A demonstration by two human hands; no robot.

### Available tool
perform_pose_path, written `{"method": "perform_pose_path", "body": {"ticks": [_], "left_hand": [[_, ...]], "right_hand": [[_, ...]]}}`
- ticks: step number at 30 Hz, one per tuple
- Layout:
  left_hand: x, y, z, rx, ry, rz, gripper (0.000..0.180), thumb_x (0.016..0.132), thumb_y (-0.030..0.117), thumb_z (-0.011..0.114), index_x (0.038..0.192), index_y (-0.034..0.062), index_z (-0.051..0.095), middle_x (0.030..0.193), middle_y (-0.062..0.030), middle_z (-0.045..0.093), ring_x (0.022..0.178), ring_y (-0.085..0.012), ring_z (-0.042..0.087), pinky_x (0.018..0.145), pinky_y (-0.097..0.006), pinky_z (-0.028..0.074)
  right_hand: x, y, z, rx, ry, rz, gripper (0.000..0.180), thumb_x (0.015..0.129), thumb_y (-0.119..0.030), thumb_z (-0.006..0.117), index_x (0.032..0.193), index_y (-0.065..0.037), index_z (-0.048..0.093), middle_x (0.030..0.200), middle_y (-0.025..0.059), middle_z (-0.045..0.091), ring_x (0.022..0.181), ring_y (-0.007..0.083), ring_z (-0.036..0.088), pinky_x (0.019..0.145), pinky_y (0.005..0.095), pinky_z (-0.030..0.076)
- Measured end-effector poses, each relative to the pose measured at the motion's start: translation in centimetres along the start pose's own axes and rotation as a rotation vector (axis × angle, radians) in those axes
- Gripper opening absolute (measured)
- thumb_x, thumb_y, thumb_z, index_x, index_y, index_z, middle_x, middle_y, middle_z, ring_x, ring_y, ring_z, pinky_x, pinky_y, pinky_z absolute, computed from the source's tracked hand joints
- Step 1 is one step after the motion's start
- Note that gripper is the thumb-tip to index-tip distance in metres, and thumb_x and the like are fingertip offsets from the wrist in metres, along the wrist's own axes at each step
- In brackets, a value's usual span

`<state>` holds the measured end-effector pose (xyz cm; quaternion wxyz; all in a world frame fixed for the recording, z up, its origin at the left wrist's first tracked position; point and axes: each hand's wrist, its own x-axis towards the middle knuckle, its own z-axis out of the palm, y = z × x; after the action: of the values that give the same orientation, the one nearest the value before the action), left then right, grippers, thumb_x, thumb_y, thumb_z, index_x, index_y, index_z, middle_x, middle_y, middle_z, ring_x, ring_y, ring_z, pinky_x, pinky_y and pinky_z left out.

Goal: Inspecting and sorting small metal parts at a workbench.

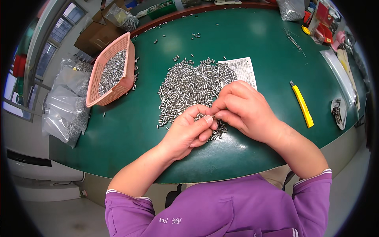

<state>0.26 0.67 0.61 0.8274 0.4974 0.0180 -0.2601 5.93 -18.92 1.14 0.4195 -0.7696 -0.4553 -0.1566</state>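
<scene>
A broad pile of small silvery metal pins [189, 85] is heaped on the green table in front of me. At its near edge my two hands meet, fingertips touching. My left hand [188, 132] is closed, its thumb and forefinger pinching a small metal pin [213, 117], mostly covered by fingers. My right hand [246, 112] pinches at the same spot with thumb and forefinger, its other fingers curled. More pins lie beneath the hands. Partly under the pile's right side is a printed paper sheet [248, 71].
A pink plastic basket [129, 63] of pins stands at the left, beside clear bags of pins [63, 112]. On the right lie a yellow utility knife [303, 104], a small pouch of dark parts [338, 113] and thin metal wires [294, 41]. A cardboard box [94, 37] is behind the basket.
</scene>
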Motion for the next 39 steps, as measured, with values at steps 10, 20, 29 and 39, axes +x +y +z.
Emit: {"method": "perform_pose_path", "body": {"ticks": [10,20,29,39], "left_hand": [[0.2,0.1,0.0,-0.029,0.018,0.0,0.017,0.098,0.02,0.046,0.101,0.0046,0.05,0.087,-0.0089,0.053,0.055,-0.0067,0.038,0.039,-0.016,0.025],[0.2,-0.2,-0.4,-0.08,-0.038,0.04,0.013,0.095,0.009,0.049,0.107,0.0051,0.05,0.091,-0.0078,0.056,0.063,-0.0072,0.045,0.044,-0.016,0.029],[0.0,-0.2,-0.2,-0.023,-0.017,0.013,0.014,0.094,0.01,0.055,0.107,0.0066,0.049,0.091,-0.0067,0.057,0.06,-0.0041,0.044,0.043,-0.016,0.028],[0.2,0.1,-0.3,-0.056,-0.055,0.018,0.016,0.099,0.02,0.046,0.101,0.0047,0.051,0.089,-0.0076,0.056,0.058,-0.0066,0.042,0.041,-0.016,0.027]], "right_hand": [[-1.0,1.0,0.3,-0.195,-0.233,0.087,0.015,0.072,-0.011,0.069,0.086,-0.01,0.065,0.087,0.0034,0.056,0.088,0.0249,0.056,0.078,0.038,0.046],[-0.3,0.5,0.3,0.173,-0.043,0.181,0.006,0.082,-0.007,0.065,0.088,-0.007,0.064,0.088,0.0043,0.056,0.084,0.0198,0.056,0.074,0.032,0.047],[-0.4,0.1,0.9,0.458,-0.061,0.269,0.007,0.084,-0.004,0.064,0.09,-0.006,0.065,0.088,0.0028,0.057,0.082,0.0153,0.056,0.072,0.0284,0.046],[-1.1,1.0,0.3,-0.152,-0.145,0.165,0.012,0.073,-0.008,0.068,0.084,-0.009,0.065,0.083,0.0063,0.056,0.083,0.026,0.056,0.074,0.0377,0.047]]}}
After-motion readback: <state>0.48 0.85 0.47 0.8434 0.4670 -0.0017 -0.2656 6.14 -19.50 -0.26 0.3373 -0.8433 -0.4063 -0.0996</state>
